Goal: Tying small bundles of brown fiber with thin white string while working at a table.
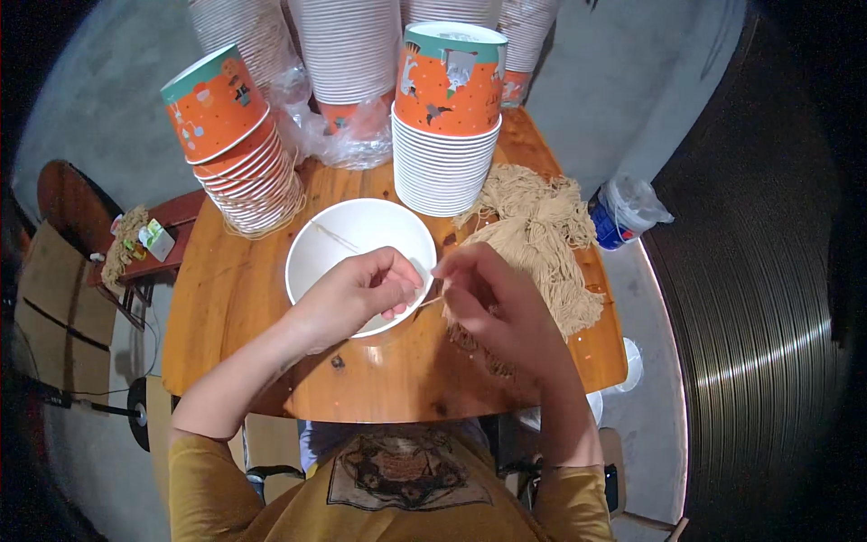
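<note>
A white paper bucket stands open side up on the wooden table in front of me. My left hand reaches over its near right rim, fingers curled in a pinch. A thin tan string runs across the short gap between both hands, and another stretch of string lies across the bucket's mouth. Just right of the rim, my right hand is closed, thumb and fingers together at the string's end. A loose heap of tan string lies beside and beyond my right hand.
A stack of upside-down orange buckets stands behind the bucket. A leaning, string-wrapped stack is at the left. Taller stacks and crumpled clear plastic are at the back. A blue pail stands beyond the table's right edge.
</note>
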`<action>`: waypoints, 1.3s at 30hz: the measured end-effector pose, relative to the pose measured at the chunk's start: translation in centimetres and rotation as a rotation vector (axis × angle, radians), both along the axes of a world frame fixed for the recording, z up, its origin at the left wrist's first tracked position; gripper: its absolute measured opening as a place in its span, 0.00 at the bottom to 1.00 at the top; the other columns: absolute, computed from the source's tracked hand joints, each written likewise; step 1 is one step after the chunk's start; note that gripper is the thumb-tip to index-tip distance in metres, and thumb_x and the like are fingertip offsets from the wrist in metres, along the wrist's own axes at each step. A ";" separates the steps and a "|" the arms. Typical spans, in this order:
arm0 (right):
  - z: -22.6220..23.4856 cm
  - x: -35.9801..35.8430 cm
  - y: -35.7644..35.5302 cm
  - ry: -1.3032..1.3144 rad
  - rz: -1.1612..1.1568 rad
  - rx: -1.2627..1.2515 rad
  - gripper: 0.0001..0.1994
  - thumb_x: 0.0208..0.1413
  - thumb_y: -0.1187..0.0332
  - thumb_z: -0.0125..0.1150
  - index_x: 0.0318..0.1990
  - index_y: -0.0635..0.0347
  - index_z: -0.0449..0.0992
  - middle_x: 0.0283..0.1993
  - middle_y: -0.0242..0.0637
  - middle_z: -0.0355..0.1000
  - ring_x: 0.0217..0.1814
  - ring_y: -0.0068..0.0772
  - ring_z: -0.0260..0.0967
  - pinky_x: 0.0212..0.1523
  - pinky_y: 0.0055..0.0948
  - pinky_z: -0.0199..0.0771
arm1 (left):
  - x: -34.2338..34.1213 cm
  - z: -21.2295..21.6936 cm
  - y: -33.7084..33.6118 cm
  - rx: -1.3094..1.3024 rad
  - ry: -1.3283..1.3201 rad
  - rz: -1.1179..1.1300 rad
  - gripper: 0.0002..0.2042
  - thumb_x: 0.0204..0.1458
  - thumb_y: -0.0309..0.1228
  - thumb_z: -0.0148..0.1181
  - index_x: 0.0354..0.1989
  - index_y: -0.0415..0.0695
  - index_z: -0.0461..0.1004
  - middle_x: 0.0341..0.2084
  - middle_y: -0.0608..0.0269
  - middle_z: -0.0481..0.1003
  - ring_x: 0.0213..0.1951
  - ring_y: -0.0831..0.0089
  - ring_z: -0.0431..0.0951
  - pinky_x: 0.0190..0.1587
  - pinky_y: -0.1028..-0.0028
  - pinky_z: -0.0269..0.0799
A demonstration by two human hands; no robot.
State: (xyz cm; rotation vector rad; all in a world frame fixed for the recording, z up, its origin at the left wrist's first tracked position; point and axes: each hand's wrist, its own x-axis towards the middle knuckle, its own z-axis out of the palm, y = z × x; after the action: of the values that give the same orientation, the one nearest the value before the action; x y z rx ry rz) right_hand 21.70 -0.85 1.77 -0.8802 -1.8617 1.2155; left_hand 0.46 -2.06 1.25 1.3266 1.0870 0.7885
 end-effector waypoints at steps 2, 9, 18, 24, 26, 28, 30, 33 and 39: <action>1.0 -0.4 0.5 -0.067 0.068 0.084 0.08 0.57 0.75 0.52 0.44 0.59 0.70 0.26 0.21 0.63 0.27 0.11 0.58 0.28 0.17 0.60 | 0.2 0.2 -0.1 0.006 0.097 -0.013 0.07 0.59 0.29 0.54 0.39 0.39 0.71 0.30 0.72 0.70 0.32 0.86 0.66 0.38 0.83 0.65; 0.5 -2.3 3.2 -0.148 0.046 0.371 0.05 0.58 0.76 0.50 0.40 0.61 0.70 0.25 0.32 0.65 0.25 0.22 0.62 0.28 0.23 0.64 | 0.5 -0.1 -0.1 0.030 0.118 -0.070 0.08 0.59 0.31 0.55 0.39 0.39 0.73 0.31 0.73 0.71 0.34 0.87 0.67 0.38 0.83 0.65; -3.5 -0.8 1.6 0.031 -0.065 0.267 0.06 0.52 0.76 0.55 0.38 0.60 0.69 0.31 0.44 0.69 0.35 0.47 0.71 0.36 0.39 0.71 | 0.6 -0.2 0.3 -0.066 0.014 -0.013 0.07 0.57 0.31 0.57 0.37 0.39 0.74 0.29 0.73 0.72 0.32 0.87 0.67 0.36 0.83 0.65; -4.8 -0.9 0.6 -0.119 -0.227 0.605 0.06 0.47 0.73 0.62 0.33 0.60 0.73 0.30 0.41 0.70 0.32 0.42 0.71 0.31 0.36 0.71 | 0.7 -0.8 0.8 -0.039 0.070 -0.035 0.07 0.57 0.32 0.57 0.36 0.42 0.73 0.27 0.76 0.70 0.30 0.88 0.65 0.33 0.85 0.60; -4.7 -1.0 0.4 -0.188 -0.270 0.703 0.05 0.46 0.73 0.63 0.30 0.59 0.73 0.27 0.39 0.70 0.29 0.40 0.71 0.26 0.35 0.70 | 0.7 -1.0 0.8 -0.053 0.038 -0.062 0.06 0.57 0.31 0.58 0.37 0.42 0.73 0.27 0.75 0.71 0.28 0.88 0.66 0.32 0.85 0.61; -4.6 -1.8 -0.4 -0.132 -0.303 0.565 0.05 0.46 0.73 0.64 0.30 0.58 0.74 0.26 0.38 0.70 0.28 0.39 0.71 0.25 0.35 0.70 | 0.5 -0.5 0.9 -0.145 -0.034 -0.053 0.05 0.56 0.29 0.57 0.37 0.41 0.73 0.26 0.74 0.71 0.27 0.88 0.66 0.30 0.85 0.62; -4.9 -2.5 -1.5 -0.083 -0.344 0.431 0.04 0.45 0.73 0.64 0.29 0.57 0.74 0.25 0.38 0.70 0.27 0.39 0.71 0.24 0.35 0.70 | 0.5 -0.1 1.2 -0.231 -0.109 -0.055 0.05 0.56 0.28 0.56 0.36 0.40 0.73 0.26 0.73 0.71 0.26 0.88 0.67 0.29 0.86 0.63; -5.7 -3.5 -2.2 0.072 -0.328 0.339 0.05 0.47 0.77 0.64 0.29 0.58 0.74 0.21 0.29 0.65 0.19 0.18 0.59 0.20 0.21 0.60 | 0.3 -0.4 1.7 -0.404 -0.292 -0.107 0.05 0.56 0.25 0.54 0.38 0.39 0.72 0.27 0.70 0.73 0.26 0.88 0.70 0.28 0.87 0.68; -5.9 -3.6 -2.0 -0.012 -0.355 0.656 0.06 0.47 0.77 0.66 0.30 0.60 0.74 0.22 0.25 0.65 0.20 0.13 0.58 0.20 0.18 0.58 | 0.5 -0.7 1.6 -0.464 -0.353 -0.092 0.05 0.57 0.24 0.52 0.40 0.39 0.72 0.32 0.67 0.75 0.28 0.87 0.74 0.31 0.88 0.72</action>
State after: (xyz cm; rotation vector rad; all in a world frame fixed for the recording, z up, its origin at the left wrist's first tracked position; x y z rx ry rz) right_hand 18.12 -2.85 -4.08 -0.7877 -1.8362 0.3415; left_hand 0.97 -0.45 0.51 0.8035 0.8526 0.6237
